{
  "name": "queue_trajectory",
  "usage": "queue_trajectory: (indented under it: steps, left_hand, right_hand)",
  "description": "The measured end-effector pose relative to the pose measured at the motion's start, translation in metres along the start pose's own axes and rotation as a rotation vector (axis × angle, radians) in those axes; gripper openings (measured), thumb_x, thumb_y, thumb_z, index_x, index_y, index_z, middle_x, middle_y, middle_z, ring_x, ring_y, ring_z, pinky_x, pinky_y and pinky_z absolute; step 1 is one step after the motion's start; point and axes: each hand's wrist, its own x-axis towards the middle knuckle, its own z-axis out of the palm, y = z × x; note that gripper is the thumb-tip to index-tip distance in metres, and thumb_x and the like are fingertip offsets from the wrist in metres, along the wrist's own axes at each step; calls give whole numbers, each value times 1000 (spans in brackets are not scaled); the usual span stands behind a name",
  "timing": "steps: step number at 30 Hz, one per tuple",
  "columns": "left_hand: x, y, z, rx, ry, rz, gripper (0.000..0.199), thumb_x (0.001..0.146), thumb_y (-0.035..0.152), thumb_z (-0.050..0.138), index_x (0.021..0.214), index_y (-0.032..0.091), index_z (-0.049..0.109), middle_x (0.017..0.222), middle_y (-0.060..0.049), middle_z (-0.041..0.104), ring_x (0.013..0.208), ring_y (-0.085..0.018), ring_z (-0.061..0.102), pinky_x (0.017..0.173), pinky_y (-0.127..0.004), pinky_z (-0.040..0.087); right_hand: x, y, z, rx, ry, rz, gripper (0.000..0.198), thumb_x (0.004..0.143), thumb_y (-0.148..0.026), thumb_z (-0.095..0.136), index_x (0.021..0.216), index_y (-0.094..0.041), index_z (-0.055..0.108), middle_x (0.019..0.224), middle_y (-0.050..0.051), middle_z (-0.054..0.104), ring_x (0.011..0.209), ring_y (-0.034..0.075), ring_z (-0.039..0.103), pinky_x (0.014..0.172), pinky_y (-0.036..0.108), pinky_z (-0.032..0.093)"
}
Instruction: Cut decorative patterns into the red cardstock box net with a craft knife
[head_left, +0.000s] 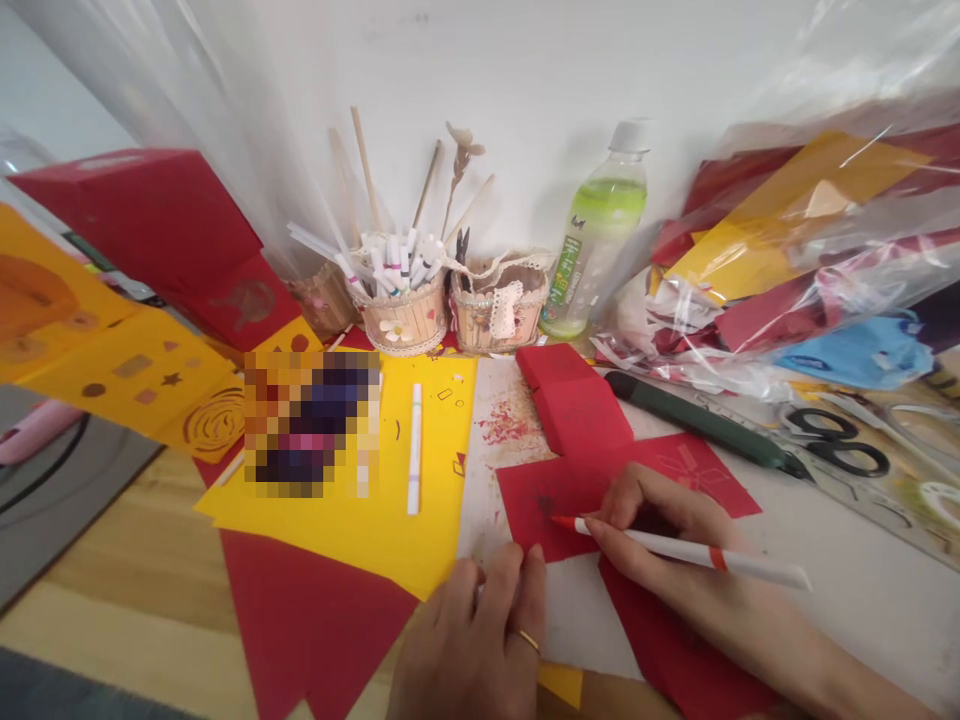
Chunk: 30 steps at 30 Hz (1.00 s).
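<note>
My right hand (660,540) is closed around a white marker pen (679,545) with a red tip. The tip rests on the left panel of a cross-shaped red paper cutout (521,500), beside a small dark mark. Faint lines show on the cutout's right panel. My left hand (480,635), with a ring on one finger, lies with its fingers stretched forward, the fingertips by the lower edge of that left panel. Under the cutout is a stained white board (487,400). Another white marker pen (415,450) lies on yellow paper (427,540) to the left.
Behind stand a basket of marker pens (401,310), a second basket (499,310) and a green drink bottle (600,235). To the right lie a dark green cutter-like tool (705,425), scissors (840,442) and a plastic bag of paper (810,250). Cut-out yellow card (142,370) stands left.
</note>
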Motion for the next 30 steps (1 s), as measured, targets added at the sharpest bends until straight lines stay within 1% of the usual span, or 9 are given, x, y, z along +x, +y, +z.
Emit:
queue_trajectory:
  steps: [3,8,12,17,21,25,30]
  left_hand:
    - [0,1,1,-14,3,-12,29,84,11,51,112,14,59,100,-7,63,67,-14,53,52,-24,43]
    - [2,1,-1,-13,9,-27,27,86,11,50,111,15,59,99,-8,62,68,-13,54,53,-22,43]
    - [3,0,-3,-4,2,-12,26,88,12,46,111,14,58,98,-9,61,69,-13,54,53,-21,44]
    - [2,-2,-3,10,-15,7,29,88,10,43,113,14,57,98,-9,61,69,-12,55,54,-20,45]
    - [2,-2,-3,5,-18,8,29,88,11,43,113,13,58,98,-9,61,70,-13,55,54,-20,46]
    - [2,-1,-3,-5,-18,0,28,88,12,45,113,14,57,98,-10,60,71,-14,55,55,-21,45]
    - [2,0,-2,-23,-11,-30,27,89,14,45,113,14,57,98,-10,59,72,-14,55,56,-22,45]
  right_hand:
    - [-1,-1,0,-25,8,1,26,85,-41,51,68,-22,43,64,-3,53,59,13,48,50,25,37]
    - [-1,1,0,-28,-22,-29,27,85,-38,51,65,-22,42,61,-3,51,55,12,45,47,23,36]
    - [-1,2,1,-17,13,-20,27,84,-40,53,66,-22,43,62,-3,52,56,12,46,47,23,36]
    - [0,1,-1,-7,-33,-36,26,85,-36,52,65,-22,43,63,-3,54,56,12,48,48,23,37]
    - [-1,1,-1,-24,-3,-12,27,85,-39,52,65,-22,42,62,-3,52,56,12,46,47,24,35]
    - [-1,2,-1,-3,-45,-27,27,85,-37,52,65,-22,42,62,-3,53,56,12,46,48,24,36]
    - [-1,2,-1,-2,-29,-19,28,86,-39,52,66,-22,42,63,-3,51,57,12,46,49,24,36]
